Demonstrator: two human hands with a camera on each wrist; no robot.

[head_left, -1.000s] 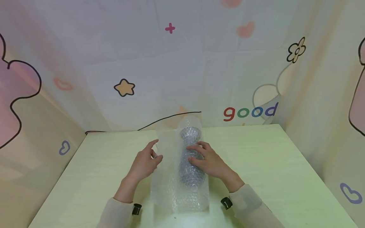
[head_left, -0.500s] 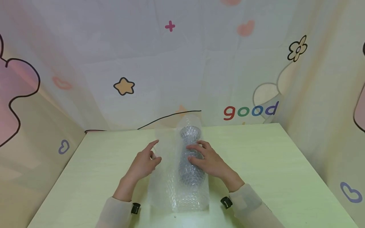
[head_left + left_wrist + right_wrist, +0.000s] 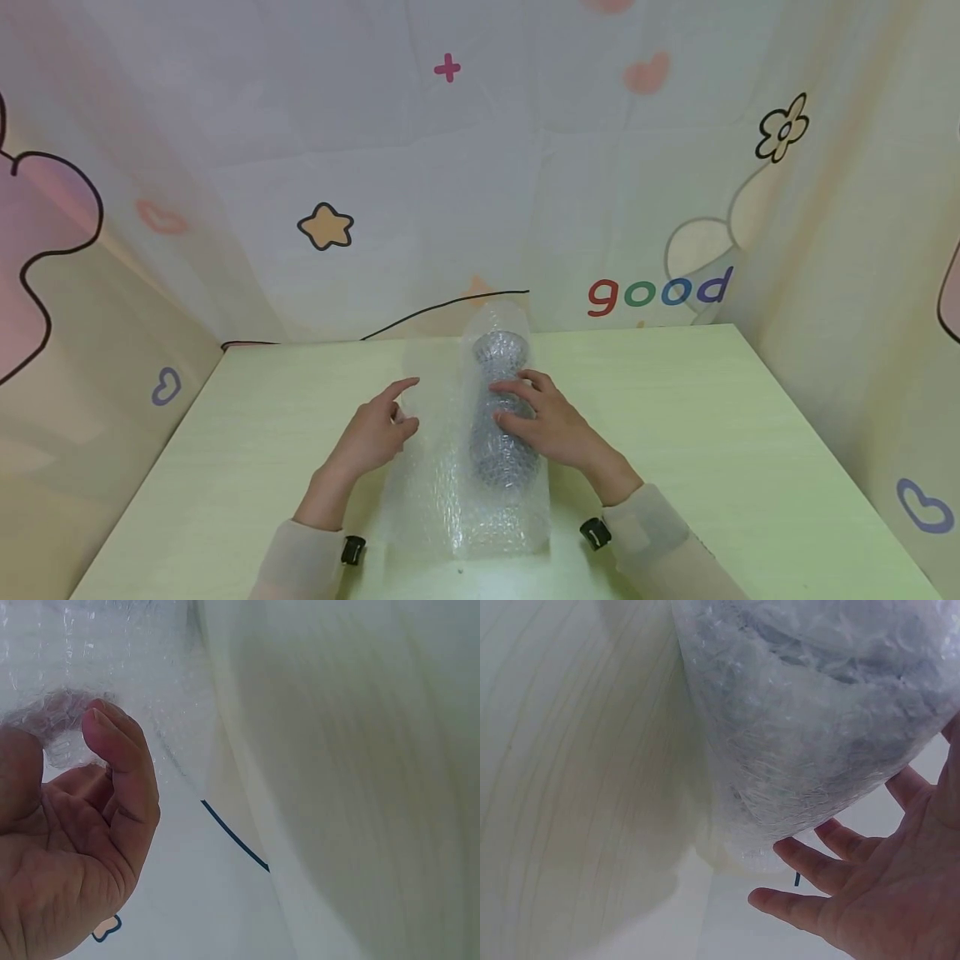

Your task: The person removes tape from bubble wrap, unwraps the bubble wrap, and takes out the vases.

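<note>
A sheet of bubble wrap (image 3: pixel 427 508) lies on the table, its right part wrapped over a dark grey, narrow-necked object (image 3: pixel 502 454) lying lengthwise. The object's kind is blurred by the plastic. My left hand (image 3: pixel 369 435) pinches the loose left edge of the sheet; in the left wrist view, crumpled bubble wrap (image 3: pixel 64 712) shows between thumb and curled fingers. On the other side, my right hand (image 3: pixel 558 425) rests on the wrapped bundle's upper right side. Its fingers (image 3: pixel 817 866) are spread and fairly straight along the plastic in the right wrist view.
The pale green-yellow table (image 3: pixel 675 433) ends at a printed curtain (image 3: pixel 480 183) behind, and curtains also hang at both sides. A black wrist device (image 3: pixel 595 534) sits at the right sleeve, another black wrist device (image 3: pixel 353 550) at the left.
My left hand has shifted slightly left and down with the edge of the bubble wrap, and the sheet's left part now spreads a little farther left. The right hand stays in place.
</note>
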